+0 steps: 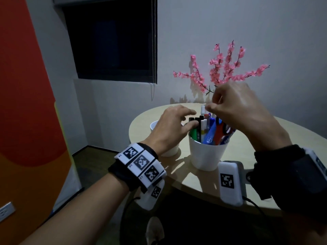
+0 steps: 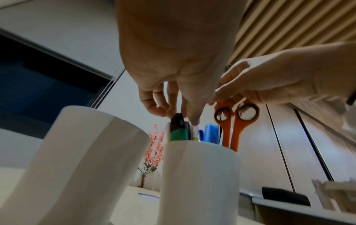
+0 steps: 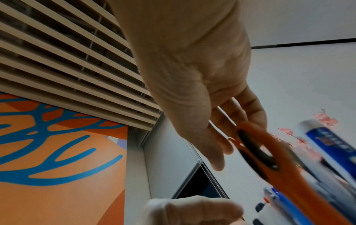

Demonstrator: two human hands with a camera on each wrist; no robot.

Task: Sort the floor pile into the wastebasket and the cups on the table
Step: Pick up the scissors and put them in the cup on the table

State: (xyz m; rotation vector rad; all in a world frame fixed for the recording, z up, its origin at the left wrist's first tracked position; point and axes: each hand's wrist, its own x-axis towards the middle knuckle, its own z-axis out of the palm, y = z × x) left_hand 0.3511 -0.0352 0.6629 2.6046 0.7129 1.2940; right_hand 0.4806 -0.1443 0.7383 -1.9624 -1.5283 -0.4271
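Note:
A white cup [image 1: 205,156] [image 2: 200,175] on the round table [image 1: 276,137] is packed with pens, markers, a green marker [image 1: 194,134] [image 2: 178,132] and orange-handled scissors [image 1: 220,129] [image 2: 237,121] [image 3: 269,159]. My left hand [image 1: 192,119] [image 2: 179,115] hovers over it, its thumb and fingertips touching the black marker caps. My right hand [image 1: 212,108] [image 2: 221,94] [image 3: 227,144] is above the cup's right side, fingers loosely bent and touching the scissors' handle rings, thumb free. A second white cup [image 1: 154,125] [image 2: 86,152] stands to the left, mostly hidden behind my left hand. The floor pile and wastebasket are out of view.
Pink blossom branches [image 1: 224,68] stand at the back of the table against the wall. A dark window [image 1: 109,38] with a blind is behind on the left. An orange banner [image 1: 26,103] fills the left side. The table's near edge is under my wrists, and a shoe [image 1: 154,228] shows below.

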